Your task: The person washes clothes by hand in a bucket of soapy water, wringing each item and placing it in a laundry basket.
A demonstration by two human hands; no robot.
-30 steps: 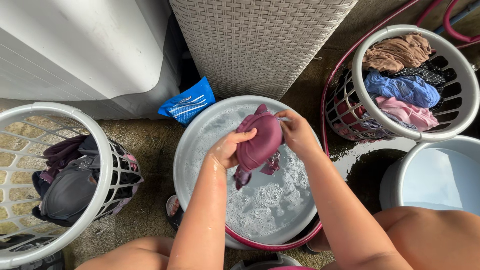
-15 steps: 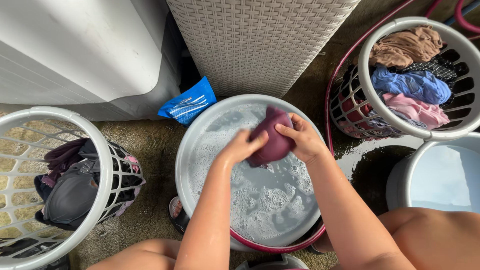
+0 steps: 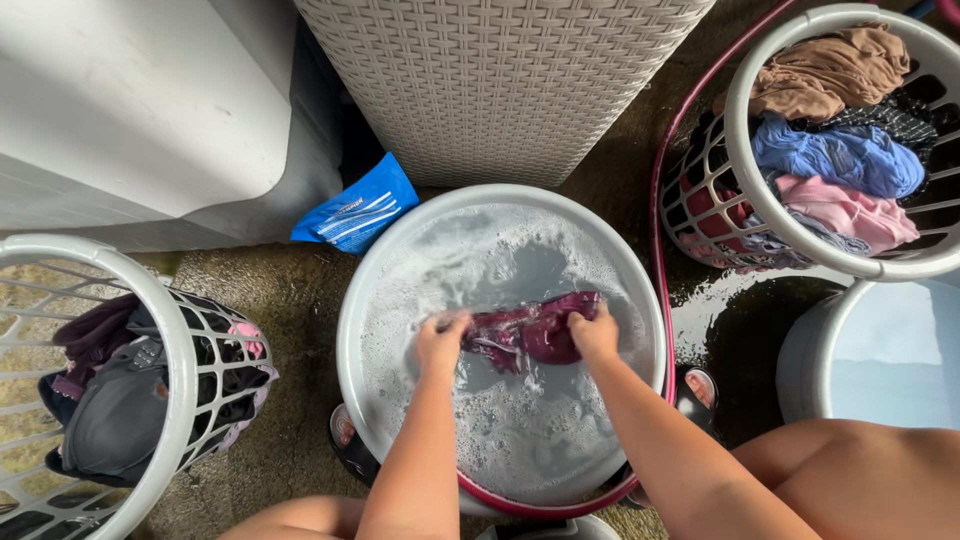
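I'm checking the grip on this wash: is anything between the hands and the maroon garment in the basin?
Nothing visible. The left hand and the right hand both grip the maroon garment directly, one at each end, at the surface of the soapy water in the grey basin. Only suds surround them.

A maroon garment [image 3: 530, 332] lies bunched and soaked in the soapy water of a round white basin [image 3: 352, 300], stretched roughly sideways across the basin's middle. It looks dark and wet, with folds and a paler strip showing near its left end (what kind of clothing it is cannot be told). The left hand [image 3: 442, 342] grips its left end, the right hand [image 3: 594, 334] its right end, both partly under the foam.
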